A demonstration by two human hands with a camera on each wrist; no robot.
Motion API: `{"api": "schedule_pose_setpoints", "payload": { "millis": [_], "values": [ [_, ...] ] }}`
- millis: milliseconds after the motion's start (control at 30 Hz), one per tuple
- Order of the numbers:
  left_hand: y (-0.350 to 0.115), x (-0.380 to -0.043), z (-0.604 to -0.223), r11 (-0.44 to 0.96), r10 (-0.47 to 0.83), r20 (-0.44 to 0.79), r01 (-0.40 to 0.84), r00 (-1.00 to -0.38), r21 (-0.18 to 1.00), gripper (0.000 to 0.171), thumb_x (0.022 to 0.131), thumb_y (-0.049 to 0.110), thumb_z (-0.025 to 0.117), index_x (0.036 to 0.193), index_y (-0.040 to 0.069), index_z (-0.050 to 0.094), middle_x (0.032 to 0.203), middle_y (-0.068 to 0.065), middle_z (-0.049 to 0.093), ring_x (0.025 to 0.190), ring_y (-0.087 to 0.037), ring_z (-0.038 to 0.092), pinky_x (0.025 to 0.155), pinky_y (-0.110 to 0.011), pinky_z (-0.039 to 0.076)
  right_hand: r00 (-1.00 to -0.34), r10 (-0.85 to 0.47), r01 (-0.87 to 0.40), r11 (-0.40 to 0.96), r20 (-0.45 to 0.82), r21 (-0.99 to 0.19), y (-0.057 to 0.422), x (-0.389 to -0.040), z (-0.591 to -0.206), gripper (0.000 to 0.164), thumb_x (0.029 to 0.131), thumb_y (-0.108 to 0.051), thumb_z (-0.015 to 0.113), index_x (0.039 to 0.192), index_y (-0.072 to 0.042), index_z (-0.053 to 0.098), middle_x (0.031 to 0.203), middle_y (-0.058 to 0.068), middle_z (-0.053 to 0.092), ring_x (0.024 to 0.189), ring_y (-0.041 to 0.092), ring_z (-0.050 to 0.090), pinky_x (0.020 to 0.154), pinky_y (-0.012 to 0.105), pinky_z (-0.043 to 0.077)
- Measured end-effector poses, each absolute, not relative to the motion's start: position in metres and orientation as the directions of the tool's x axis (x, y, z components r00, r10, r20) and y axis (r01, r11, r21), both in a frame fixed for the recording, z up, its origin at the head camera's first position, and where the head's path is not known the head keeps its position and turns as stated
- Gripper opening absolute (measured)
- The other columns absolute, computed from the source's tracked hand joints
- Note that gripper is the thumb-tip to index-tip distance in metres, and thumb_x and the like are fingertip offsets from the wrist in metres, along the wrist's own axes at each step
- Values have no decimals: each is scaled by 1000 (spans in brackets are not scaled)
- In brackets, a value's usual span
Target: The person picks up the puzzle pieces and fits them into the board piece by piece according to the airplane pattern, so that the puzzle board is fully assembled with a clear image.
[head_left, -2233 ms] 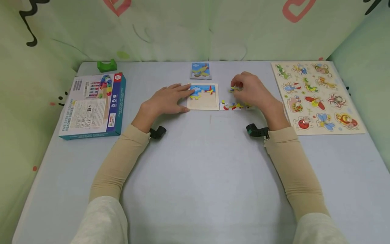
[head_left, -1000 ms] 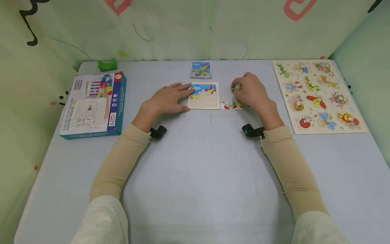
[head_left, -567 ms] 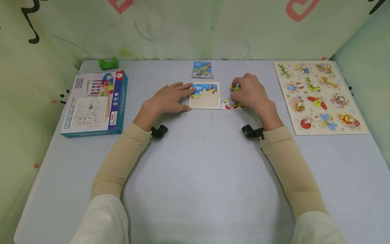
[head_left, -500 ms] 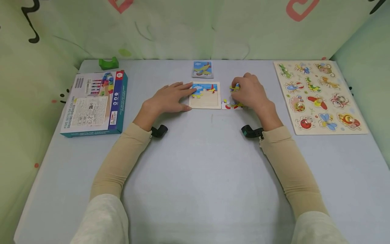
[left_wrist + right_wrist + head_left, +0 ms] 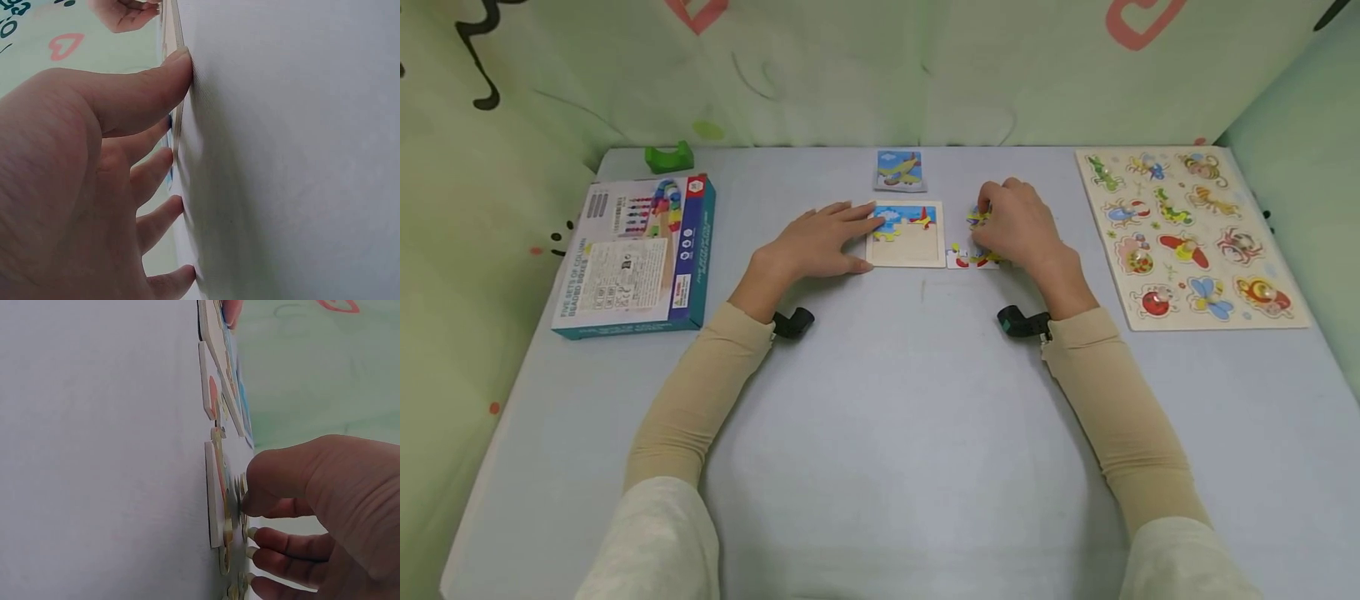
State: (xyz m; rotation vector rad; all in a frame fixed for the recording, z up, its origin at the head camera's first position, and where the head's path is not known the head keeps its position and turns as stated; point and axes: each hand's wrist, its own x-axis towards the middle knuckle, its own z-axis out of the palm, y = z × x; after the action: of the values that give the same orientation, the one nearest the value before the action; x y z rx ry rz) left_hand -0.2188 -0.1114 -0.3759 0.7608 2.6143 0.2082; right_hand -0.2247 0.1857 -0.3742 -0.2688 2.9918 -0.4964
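Note:
My left hand (image 5: 816, 242) lies with fingers spread at the left side of a small wooden puzzle tray (image 5: 921, 255). Its index fingertip overlaps the blue sky pieces, and the thumb (image 5: 162, 84) touches the tray's edge. Across the tray's top runs a partly assembled airplane picture (image 5: 891, 218); bare wood shows below. To the right, my right hand (image 5: 1018, 223) pinches a yellow-and-blue puzzle piece (image 5: 976, 218) between thumb and fingers, low over the table. Several loose puzzle pieces (image 5: 973, 258) lie beside the tray, partly hidden by that hand.
Behind the tray lies an airplane picture card (image 5: 898, 171). A boxed bead set (image 5: 625, 258) sits at left, with a green plastic piece (image 5: 668, 158) behind it. On the right is a large insect puzzle board (image 5: 1195, 242). A fabric wall closes off the back.
Over the last two seconds my right hand has shifted slightly, and its fingers have changed position on the piece. My left hand stays at the tray.

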Motion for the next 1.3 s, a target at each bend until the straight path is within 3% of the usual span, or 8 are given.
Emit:
{"api": "schedule_pose_setpoints", "payload": {
  "millis": [200,533,1000,1300],
  "values": [
    [-112,-219,-378,837,546,-333,485,-769,251,75,96,52,55,159,34,19,169,10,7,157,-26,8,122,-62,15,-977,-197,-159,928,-81,-337,187,-225,-373,25,82,-9,59,105,1,62,103,19,55,93,33,47,74,42,42],
    [-110,-221,-378,836,548,-335,489,-767,248,75,96,52,55,159,34,18,169,11,6,157,-27,7,122,-62,14,-976,-204,-178,946,-70,-269,182,-221,-368,22,79,-4,53,98,1,64,96,18,56,91,34,47,70,43,42],
    [-112,-219,-378,838,544,-341,478,-767,262,75,96,52,55,159,34,18,169,11,6,157,-26,7,123,-62,13,-969,-241,-204,899,-48,-387,178,-221,-370,25,77,-5,55,99,0,65,94,15,56,88,29,46,71,36,36],
    [-111,-219,-377,841,540,-341,475,-769,260,75,96,52,56,159,35,18,169,11,7,157,-26,7,122,-62,14,-936,-351,-325,860,6,-392,156,-219,-372,24,76,-3,54,96,-2,66,92,14,56,86,29,45,72,35,35]
  ]
}}
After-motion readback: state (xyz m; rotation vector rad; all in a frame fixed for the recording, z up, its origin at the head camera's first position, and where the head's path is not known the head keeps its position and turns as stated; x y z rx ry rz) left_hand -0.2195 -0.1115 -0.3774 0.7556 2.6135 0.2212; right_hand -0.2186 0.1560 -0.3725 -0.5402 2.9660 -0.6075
